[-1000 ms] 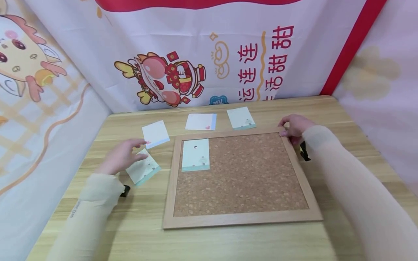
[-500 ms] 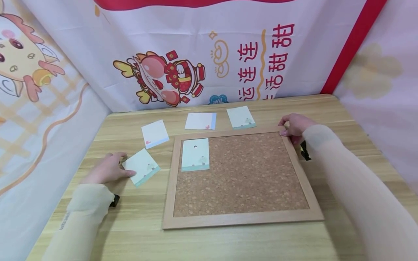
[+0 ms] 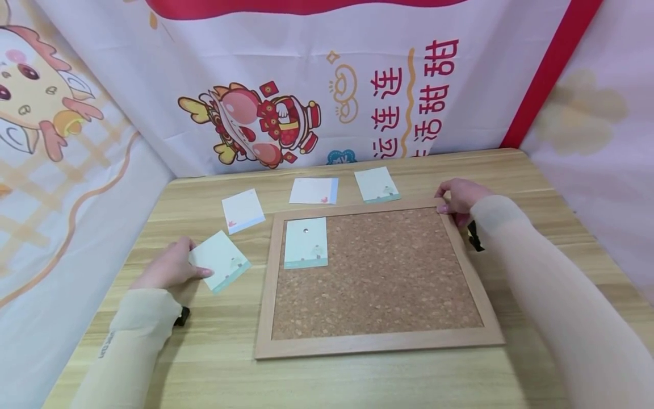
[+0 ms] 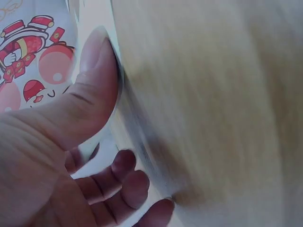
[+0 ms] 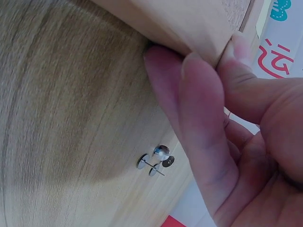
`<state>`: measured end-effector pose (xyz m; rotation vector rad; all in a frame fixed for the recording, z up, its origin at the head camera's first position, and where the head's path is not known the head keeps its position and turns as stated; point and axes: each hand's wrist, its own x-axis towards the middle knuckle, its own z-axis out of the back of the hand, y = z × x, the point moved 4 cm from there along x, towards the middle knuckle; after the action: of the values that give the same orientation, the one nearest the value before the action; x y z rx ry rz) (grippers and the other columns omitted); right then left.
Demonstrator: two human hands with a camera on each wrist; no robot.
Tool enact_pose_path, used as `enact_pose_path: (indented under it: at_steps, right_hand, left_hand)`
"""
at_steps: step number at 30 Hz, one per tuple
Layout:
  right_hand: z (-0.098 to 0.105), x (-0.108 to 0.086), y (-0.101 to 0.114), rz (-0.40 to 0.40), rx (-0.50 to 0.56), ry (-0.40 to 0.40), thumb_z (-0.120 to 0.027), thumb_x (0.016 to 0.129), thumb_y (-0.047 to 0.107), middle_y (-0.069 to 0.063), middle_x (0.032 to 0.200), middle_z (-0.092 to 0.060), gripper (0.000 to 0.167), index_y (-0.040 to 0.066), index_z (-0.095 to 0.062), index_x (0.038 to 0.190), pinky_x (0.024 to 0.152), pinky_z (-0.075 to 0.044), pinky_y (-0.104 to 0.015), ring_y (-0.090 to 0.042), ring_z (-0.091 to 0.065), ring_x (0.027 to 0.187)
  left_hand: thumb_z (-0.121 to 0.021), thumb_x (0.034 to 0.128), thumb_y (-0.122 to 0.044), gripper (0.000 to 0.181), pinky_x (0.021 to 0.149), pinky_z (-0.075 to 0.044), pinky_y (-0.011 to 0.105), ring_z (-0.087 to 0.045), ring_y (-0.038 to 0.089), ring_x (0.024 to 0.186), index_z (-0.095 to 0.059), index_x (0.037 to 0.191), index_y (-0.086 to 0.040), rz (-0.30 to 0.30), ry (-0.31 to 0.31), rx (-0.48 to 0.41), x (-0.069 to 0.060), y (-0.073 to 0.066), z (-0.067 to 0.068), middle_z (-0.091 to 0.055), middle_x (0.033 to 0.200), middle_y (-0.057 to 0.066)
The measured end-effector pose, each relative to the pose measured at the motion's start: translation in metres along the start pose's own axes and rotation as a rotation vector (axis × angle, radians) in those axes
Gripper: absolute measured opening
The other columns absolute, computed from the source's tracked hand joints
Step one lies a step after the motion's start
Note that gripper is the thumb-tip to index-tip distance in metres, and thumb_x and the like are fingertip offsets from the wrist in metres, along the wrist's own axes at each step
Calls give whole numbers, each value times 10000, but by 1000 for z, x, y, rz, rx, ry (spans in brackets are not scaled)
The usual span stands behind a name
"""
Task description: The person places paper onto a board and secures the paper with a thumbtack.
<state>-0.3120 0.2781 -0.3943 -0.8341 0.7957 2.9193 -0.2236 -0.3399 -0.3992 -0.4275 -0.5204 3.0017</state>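
Observation:
At the left of the head view, my left hand [image 3: 171, 266] pinches the left edge of a pale green card [image 3: 221, 261], thumb on top. The left wrist view has the thumb [image 4: 97, 71] against the card's edge. My right hand [image 3: 462, 199] grips the far right corner of the framed cork board [image 3: 378, 278]; in the right wrist view the thumb [image 5: 236, 56] and fingers [image 5: 203, 94] are round the frame corner [image 5: 189, 23]. A green card [image 3: 305, 244] lies on the board's far left part, with a small round pin [image 3: 306, 230] near its top.
Beyond the board lie a white card [image 3: 243, 211], another with a blue edge [image 3: 314, 191], and a green one [image 3: 377, 184]. Several metal pins [image 5: 156, 161] lie on the table beside my right hand. Printed cloth [image 3: 306, 85] hangs behind the table [image 3: 357, 380].
My left hand has moved down and left from above the green card and taken hold of its left edge. The right hand has kept its grip on the board.

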Motion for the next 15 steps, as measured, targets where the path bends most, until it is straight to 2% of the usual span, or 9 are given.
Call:
enact_pose_path:
  at_steps: [2,4,6,8,12,15]
  right_hand:
    - [0,0,0,2,-4,-2,-615,979,91,-214,928,-551,269,34,-512,1221,587,-565,-369,-267,-636,676]
    - [0,0,0,4,-9,-4,-615,979,91,-214,930,-551,264,35,-513,1216,586,-564,-368,-266,-637,672]
    - [0,0,0,6,-15,-3,-616,979,94,-216,931,-551,265,36,-511,1215,584,-565,-367,-263,-638,665]
    - [0,1,0,4,-16,-2,-617,979,96,-219,941,-547,268,40,-509,1217,586,-566,-368,-261,-637,664]
    - [0,1,0,1,-13,0,-617,979,98,-223,953,-538,273,41,-504,1221,585,-565,-365,-260,-633,664]
    - [0,1,-1,2,-11,0,-613,981,95,-225,952,-534,274,39,-501,1224,583,-565,-366,-262,-630,658]
  left_hand:
    - [-840,785,-383,735,791,-450,514,-555,347,894,-489,1204,109,-19,-10,-10,0,0,0,-598,1039,235]
    - [-820,821,-311,572,742,-455,475,-549,325,839,-540,1126,82,-39,-23,-41,0,-1,1,-606,972,207]
    - [-794,851,-237,386,688,-446,423,-535,291,777,-579,1024,33,-62,-63,-72,-2,-4,3,-600,883,164]
    - [-775,863,-184,253,645,-396,361,-488,229,726,-566,905,-49,-74,-124,-106,-5,-8,7,-562,801,69]
    - [-777,867,-162,209,628,-429,347,-542,230,739,-594,890,-66,-128,-304,-115,-10,-21,18,-623,825,73]
    - [-778,874,-168,189,597,-443,318,-557,225,712,-622,891,-63,-178,-416,-110,-15,-36,27,-650,817,85]
